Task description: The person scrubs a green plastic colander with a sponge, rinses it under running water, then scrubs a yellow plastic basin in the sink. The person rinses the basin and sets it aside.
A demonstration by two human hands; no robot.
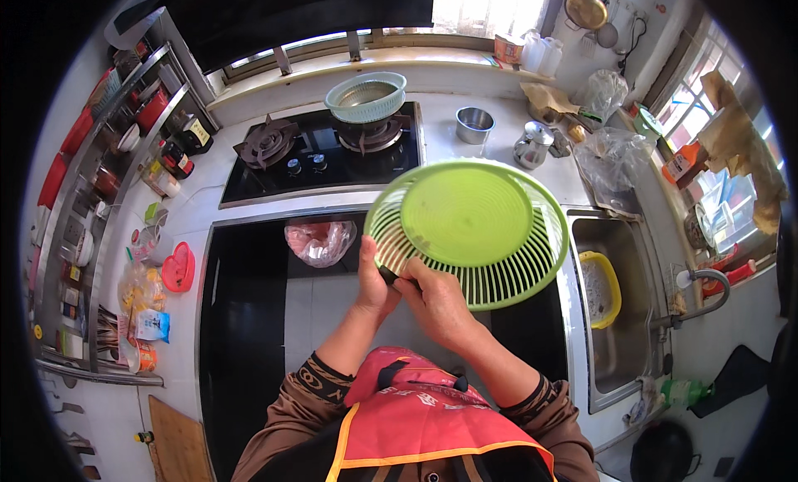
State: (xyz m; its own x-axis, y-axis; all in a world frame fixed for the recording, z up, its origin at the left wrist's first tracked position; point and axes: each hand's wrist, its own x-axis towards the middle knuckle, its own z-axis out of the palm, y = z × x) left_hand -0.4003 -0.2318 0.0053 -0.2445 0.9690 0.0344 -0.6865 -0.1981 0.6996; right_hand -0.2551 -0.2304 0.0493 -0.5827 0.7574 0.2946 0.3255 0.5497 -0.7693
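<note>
A green plastic basket (pixel 467 214) with slotted sides and a solid round base is held out before me, tilted, above the gap between the counters. My left hand (pixel 375 287) grips its left edge, thumb pointing up along the rim. Close beside it, my right hand (pixel 437 304) has its fingers curled at the near-left rim. A small dark patch shows between the two hands; I cannot tell what it is. Below and left of the basket, a bin (pixel 320 242) lined with a clear plastic bag stands near the cabinet front.
Beyond is a gas hob (pixel 268 176) with a pale colander (pixel 365 98) over the right burner. A steel pot (pixel 475 125) and metal jug (pixel 533 145) stand right of it. The sink (pixel 623 363) holds a yellow basin (pixel 614 295). A red heart-shaped dish (pixel 179 268) sits left.
</note>
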